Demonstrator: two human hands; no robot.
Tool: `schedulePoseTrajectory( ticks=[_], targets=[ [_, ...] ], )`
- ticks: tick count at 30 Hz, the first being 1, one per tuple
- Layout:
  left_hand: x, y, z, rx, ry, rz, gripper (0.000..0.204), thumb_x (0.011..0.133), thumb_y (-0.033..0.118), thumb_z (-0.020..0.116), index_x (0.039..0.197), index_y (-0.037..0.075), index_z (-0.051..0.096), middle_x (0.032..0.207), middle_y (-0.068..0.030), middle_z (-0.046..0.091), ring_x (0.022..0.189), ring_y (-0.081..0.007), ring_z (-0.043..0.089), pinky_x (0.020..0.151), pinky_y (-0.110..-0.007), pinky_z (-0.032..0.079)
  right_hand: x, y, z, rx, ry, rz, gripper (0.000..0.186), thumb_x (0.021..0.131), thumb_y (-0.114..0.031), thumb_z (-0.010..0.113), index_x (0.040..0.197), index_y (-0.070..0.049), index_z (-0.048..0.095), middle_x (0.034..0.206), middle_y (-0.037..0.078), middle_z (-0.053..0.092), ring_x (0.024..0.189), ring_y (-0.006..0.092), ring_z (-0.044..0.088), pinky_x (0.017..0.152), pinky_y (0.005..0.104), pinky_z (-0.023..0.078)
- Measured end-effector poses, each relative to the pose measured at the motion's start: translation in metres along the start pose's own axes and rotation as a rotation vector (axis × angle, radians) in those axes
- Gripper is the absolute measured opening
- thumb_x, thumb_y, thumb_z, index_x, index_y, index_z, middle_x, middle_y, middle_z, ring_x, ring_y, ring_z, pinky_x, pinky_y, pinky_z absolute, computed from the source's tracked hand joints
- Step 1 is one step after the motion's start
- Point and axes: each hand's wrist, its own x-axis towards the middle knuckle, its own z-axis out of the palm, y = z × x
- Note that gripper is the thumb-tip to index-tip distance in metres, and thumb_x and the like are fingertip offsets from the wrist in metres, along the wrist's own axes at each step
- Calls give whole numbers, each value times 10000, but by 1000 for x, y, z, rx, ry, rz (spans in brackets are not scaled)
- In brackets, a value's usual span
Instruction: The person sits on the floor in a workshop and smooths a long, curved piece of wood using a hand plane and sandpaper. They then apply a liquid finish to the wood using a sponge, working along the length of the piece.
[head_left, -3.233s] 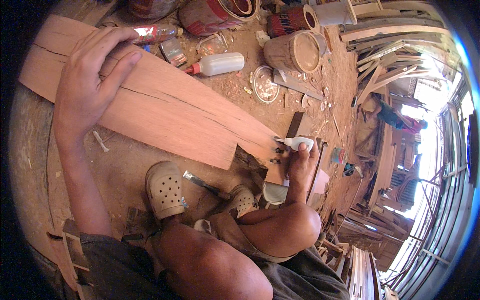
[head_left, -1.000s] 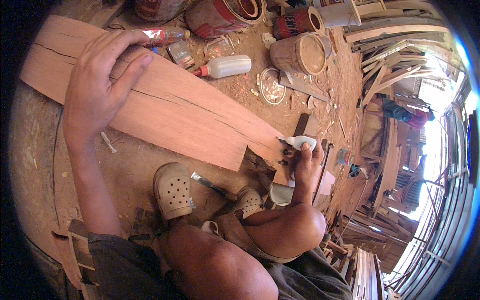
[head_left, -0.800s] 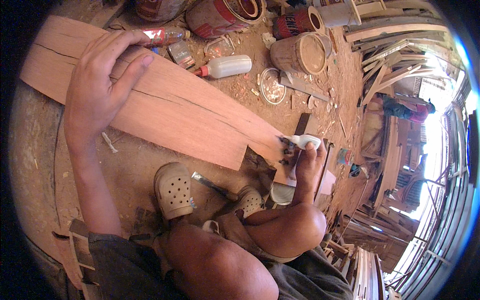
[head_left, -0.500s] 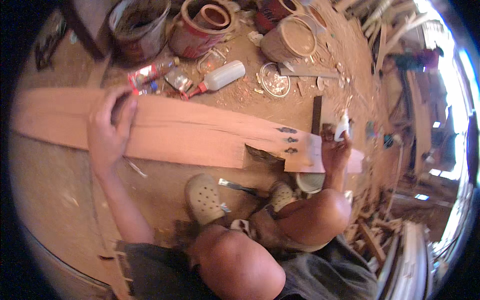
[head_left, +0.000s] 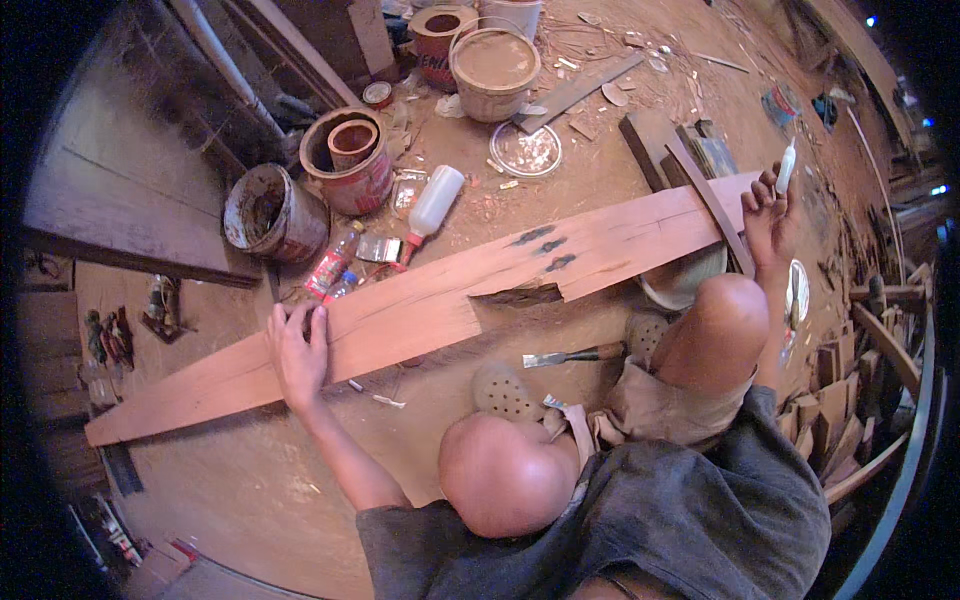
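Sitting on the dusty floor [head_left: 250, 500], working on a long reddish plank [head_left: 420, 310]

Left hand [head_left: 297, 350] is pressing flat, fingers spread, on the plank's near stretch, while the right hand [head_left: 765, 215] is gripping a small white tube [head_left: 786, 167] at the far end. The plank is lying slantwise across the floor, cracked mid-length with dark patches, a chisel [head_left: 572, 355] lying just beside it.

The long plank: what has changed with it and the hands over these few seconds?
The right hand, holding a small white tube, lifted off the plank end and now holds the tube upright above it. The view has swung and pulled back, so the whole plank shows. The left hand stays flat on the plank; the chisel still lies on the floor.
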Motion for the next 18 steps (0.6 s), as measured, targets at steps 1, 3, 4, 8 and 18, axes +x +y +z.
schedulePoseTrajectory(
  ticks=[1, 3, 4, 8, 18],
  targets=[
    [-2, -4, 1, 0, 8, 12, 261, 927, 285, 598, 1017, 55, 682, 940, -152, 534, 958, -339, 513, 849, -439, 408, -4, -6, 5, -17, -19, -1, 346, 1014, -248, 493, 1273, -18, 504, 926, 36, 529, 725, 114, 431, 658, 274, 349],
    [-3, -7, 2, 2, 6, 11, 262, 926, 286, 597, 1023, 56, 678, 949, -156, 532, 962, -345, 510, 856, -446, 404, -9, -19, 5, -90, 54, -47, 387, 1020, -239, 482, 1323, 1, 462, 939, 40, 530, 725, 110, 431, 656, 274, 350],
    [-3, -6, 2, 1, 5, 10, 263, 926, 287, 597, 1026, 57, 676, 954, -158, 531, 965, -348, 509, 859, -449, 402, -13, -26, 5, -128, 90, -70, 409, 1023, -235, 476, 1348, 10, 441, 945, 42, 531, 724, 108, 431, 655, 274, 350],
    [-10, -9, 5, 34, 34, 47, 256, 934, 250, 581, 1095, 66, 656, 974, -167, 519, 965, -353, 505, 888, -445, 396, -32, -54, -14, -207, 290, -129, 298, 1015, -226, 489, 1225, -15, 512, 940, 54, 551, 722, 118, 445, 648, 274, 351],
    [-16, -39, 29, 129, 15, 105, 419, 1015, 305, 473, 1198, -49, 600, 1296, -263, 519, 1201, -407, 480, 1029, -463, 379, -121, -141, -120, -709, 749, -569, 241, 935, -256, 591, 1095, -76, 581, 977, 20, 622, 878, 149, 578, 728, 314, 471]
  ],
)
